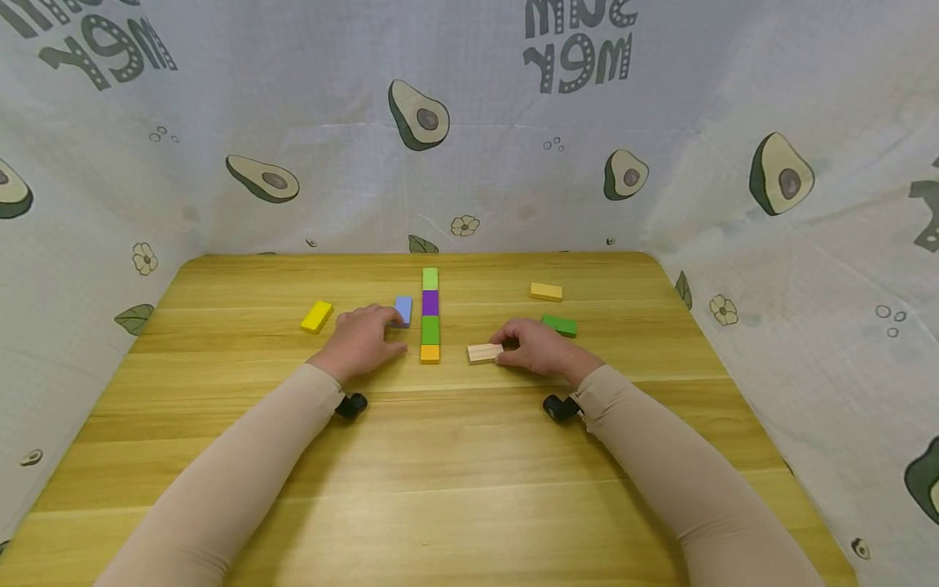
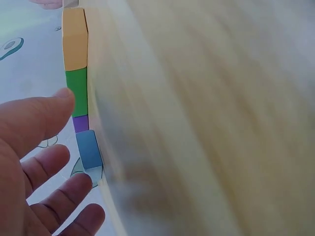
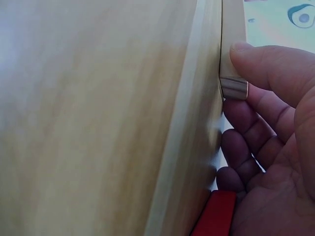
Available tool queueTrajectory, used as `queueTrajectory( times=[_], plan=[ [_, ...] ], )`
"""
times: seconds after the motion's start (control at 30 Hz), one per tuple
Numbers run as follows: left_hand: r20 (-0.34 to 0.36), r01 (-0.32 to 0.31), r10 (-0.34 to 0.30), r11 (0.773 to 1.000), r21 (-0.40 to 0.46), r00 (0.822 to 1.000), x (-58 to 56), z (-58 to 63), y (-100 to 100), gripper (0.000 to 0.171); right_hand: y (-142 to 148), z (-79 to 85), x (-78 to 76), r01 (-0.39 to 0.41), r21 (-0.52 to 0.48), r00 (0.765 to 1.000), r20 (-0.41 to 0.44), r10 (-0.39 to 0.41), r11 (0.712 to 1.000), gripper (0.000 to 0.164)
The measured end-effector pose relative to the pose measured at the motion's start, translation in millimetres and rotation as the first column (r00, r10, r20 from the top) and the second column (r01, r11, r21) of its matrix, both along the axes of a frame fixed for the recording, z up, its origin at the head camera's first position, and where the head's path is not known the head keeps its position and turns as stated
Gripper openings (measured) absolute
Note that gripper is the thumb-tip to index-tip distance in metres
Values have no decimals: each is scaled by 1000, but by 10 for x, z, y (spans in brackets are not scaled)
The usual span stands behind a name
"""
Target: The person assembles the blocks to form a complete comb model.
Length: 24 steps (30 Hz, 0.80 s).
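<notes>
A row of blocks runs away from me on the table: orange (image 1: 429, 355), green (image 1: 429, 330), purple (image 1: 430, 303) and light green (image 1: 430, 279). My left hand (image 1: 361, 341) is left of the row, thumb and fingers spread apart. Its fingertips overlap the near end of a blue block (image 1: 403, 308); whether they touch it I cannot tell. To the right of the row, my right hand (image 1: 539, 346) pinches one end of a plain wooden block (image 1: 482, 354) between thumb and fingers. The right wrist view shows that wooden block (image 3: 234, 87) flat on the table.
A yellow block (image 1: 317, 317) lies left of my left hand. Behind my right hand are a dark green block (image 1: 560, 326) and a light orange block (image 1: 546, 292). Close under the right palm is a red block (image 3: 215, 214). A printed cloth (image 1: 499, 171) hangs behind the table.
</notes>
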<state>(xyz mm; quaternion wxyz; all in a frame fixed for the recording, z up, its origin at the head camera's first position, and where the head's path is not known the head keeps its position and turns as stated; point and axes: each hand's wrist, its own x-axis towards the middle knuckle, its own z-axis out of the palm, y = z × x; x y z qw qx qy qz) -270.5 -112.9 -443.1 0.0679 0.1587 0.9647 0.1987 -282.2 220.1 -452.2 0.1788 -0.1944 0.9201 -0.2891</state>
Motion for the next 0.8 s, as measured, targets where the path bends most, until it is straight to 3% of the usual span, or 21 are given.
queueTrajectory(
  times=[0.8],
  plan=[
    [56, -33, 34, 999, -19, 998, -34, -70, -145, 54, -11, 6, -1, 3, 0, 1000, 2, -3, 1000, 28]
  ],
)
